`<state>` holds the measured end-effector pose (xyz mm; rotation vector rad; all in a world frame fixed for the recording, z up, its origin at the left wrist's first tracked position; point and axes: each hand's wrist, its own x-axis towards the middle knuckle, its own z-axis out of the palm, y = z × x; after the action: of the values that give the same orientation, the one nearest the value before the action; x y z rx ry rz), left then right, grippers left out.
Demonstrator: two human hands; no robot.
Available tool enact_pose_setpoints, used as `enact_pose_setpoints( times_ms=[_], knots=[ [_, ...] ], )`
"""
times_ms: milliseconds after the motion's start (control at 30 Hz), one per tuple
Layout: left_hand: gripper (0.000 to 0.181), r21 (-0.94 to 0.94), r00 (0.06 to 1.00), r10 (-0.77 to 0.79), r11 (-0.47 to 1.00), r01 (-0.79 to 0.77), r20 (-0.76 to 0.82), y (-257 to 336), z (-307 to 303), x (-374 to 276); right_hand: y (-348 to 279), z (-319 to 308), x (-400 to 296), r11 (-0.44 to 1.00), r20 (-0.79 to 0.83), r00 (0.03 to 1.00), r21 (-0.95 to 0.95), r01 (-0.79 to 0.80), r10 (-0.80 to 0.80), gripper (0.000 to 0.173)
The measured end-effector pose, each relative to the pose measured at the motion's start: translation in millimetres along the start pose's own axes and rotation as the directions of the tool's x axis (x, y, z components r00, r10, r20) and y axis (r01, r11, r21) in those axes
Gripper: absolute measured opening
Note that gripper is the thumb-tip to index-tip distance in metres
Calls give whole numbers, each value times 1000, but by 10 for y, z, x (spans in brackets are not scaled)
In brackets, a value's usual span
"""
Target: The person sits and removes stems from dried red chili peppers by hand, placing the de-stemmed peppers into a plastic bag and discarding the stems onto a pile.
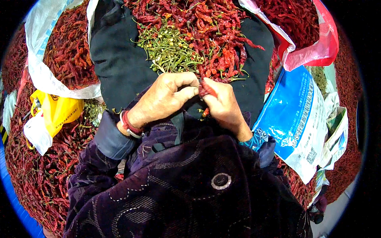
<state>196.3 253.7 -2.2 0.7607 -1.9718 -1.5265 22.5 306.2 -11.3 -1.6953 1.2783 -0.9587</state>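
Note:
A dried red chili pepper point(204, 90) is held between the fingers and thumb of my right hand point(222, 101). My left hand point(172, 90) meets it from the other side, thumb and forefinger pinched at the pod's end; the stem is hidden by the fingertips. Just beyond my hands lies a heap of green chili stems point(172, 50), some with pale seeds. Whole dried red chilies point(220, 26) pile up behind and to the right of the stems. Both heaps rest on dark cloth point(119, 74) over my lap. A small orange-red piece point(205, 112) sits below my right hand.
At left, an open white sack point(70, 92) holds red chilies, with a yellow bag point(67, 114) below it. A red-and-white sack point(315, 58) of chilies stands upper right. A blue-and-white printed bag point(285, 113) lies at right. More chilies point(44, 175) spread around me.

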Motion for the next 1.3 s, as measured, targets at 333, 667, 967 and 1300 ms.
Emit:
enact_pose_setpoints(
  times_ms=[333, 667, 967, 1300],
  knots=[
    [10, 257, 995, -86, 964, 72, 44, -161, -253, -146, 239, -294, -100, 53, 165, 948, 981, -186, 272, 17],
    [10, 817, 979, 171, 544, -190, 114, -376, 86, 377, 320, -396, -156, 84, 152, 951, 980, -180, 270, 25],
    [16, 880, 997, -41, 473, -41, 68, -207, -158, 111, 577, -565, -244, -13, 1, 975, 1000, 2, 224, 11],
    [23, 768, 983, 181, 627, -131, 20, -103, -98, 411, 426, -616, -266, -34, 79, 963, 997, -73, 257, 15]
  ],
)
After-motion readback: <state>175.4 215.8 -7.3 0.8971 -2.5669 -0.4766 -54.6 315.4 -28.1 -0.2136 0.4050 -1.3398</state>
